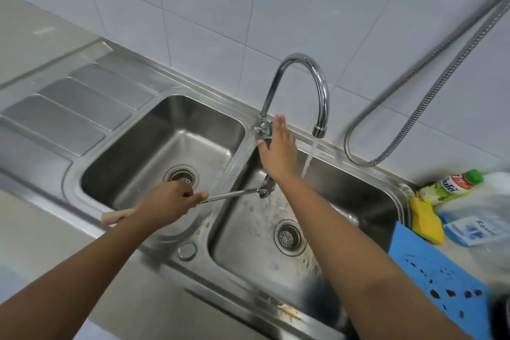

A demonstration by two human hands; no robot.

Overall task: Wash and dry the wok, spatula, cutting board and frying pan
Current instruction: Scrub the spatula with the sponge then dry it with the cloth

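The left hand (168, 201) has its grip closed round the spatula (229, 195), fingers curled over the handle where wood meets metal, so the pale wooden end sticks out behind the wrist. The steel shaft runs across the divider into the right basin (358, 196), where the blade is partly hidden behind the right forearm. The right hand (277, 152) holds nothing. Its grip is fully open, fingers straight and together, with the fingertips up by the base of the faucet (303, 63), though I cannot tell whether they touch it. Water (310, 157) runs from the spout into the right basin, just beside that hand. The basin floor is flecked with food scraps around the drain strainer (288, 236). The left basin (138, 152) lies under the left hand. The blue cutting board (430, 265), spotted with red bits, lies on the bench right of the sink. Beyond it are a yellow sponge (426, 219) and a green-capped bottle (449, 186). A dark, blurred shape (320, 303) at the near edge of the right basin may be a pan.
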